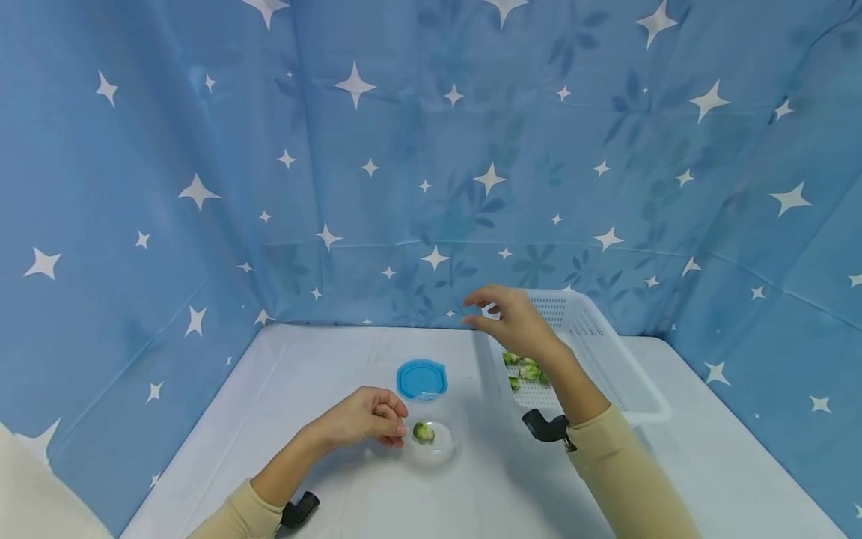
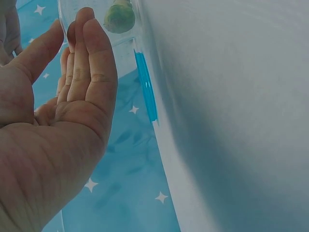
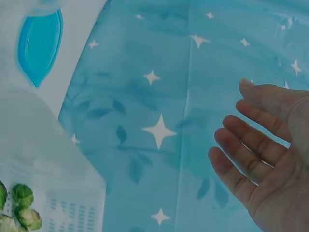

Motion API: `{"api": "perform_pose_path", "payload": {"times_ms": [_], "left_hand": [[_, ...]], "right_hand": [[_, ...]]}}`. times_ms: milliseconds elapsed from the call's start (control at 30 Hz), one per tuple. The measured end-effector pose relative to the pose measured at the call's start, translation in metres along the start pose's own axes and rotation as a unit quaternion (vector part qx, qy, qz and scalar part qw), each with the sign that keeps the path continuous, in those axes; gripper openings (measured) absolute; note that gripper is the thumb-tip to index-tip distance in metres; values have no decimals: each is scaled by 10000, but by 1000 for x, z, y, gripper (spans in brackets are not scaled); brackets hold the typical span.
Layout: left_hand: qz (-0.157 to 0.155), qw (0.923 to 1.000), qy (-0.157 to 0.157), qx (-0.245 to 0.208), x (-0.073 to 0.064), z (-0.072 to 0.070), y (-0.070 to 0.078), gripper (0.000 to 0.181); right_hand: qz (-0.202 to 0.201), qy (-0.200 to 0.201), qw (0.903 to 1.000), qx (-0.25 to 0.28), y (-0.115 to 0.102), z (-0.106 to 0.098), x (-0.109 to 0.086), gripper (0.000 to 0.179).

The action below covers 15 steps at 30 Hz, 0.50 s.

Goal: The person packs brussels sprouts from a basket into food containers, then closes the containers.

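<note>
A small clear plastic container [image 1: 438,448] stands on the white table with one Brussels sprout [image 1: 423,432] inside. My left hand [image 1: 377,417] is beside its left wall, fingertips right at the rim. In the left wrist view, the fingers [image 2: 99,63] are nearly straight, the thumb is apart from them, and the sprout [image 2: 119,18] shows through the clear wall. My right hand [image 1: 515,322] is raised over the left far part of a white basket [image 1: 626,359], its fingers loosely bent and holding nothing. Several Brussels sprouts [image 1: 529,372] lie in that basket.
A blue lid [image 1: 421,378] lies flat on the table just behind the clear container. The white table [image 1: 323,352] ends at a blue star-patterned curtain [image 1: 404,187], which rises behind and at both sides.
</note>
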<state>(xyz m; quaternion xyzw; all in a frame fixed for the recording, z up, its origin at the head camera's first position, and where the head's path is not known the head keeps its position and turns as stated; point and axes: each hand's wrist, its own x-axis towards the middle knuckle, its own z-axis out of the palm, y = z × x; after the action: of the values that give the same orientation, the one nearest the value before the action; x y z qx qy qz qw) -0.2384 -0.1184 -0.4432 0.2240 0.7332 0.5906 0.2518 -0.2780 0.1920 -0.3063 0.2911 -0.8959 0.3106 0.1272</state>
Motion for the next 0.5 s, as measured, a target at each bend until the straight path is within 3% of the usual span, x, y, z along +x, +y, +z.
{"api": "perform_pose_path", "payload": {"times_ms": [500], "left_hand": [[2,10000,-32,-67,0,0,0,28]], "right_hand": [[560,92,9984,-43,37,-13,4,28]]}}
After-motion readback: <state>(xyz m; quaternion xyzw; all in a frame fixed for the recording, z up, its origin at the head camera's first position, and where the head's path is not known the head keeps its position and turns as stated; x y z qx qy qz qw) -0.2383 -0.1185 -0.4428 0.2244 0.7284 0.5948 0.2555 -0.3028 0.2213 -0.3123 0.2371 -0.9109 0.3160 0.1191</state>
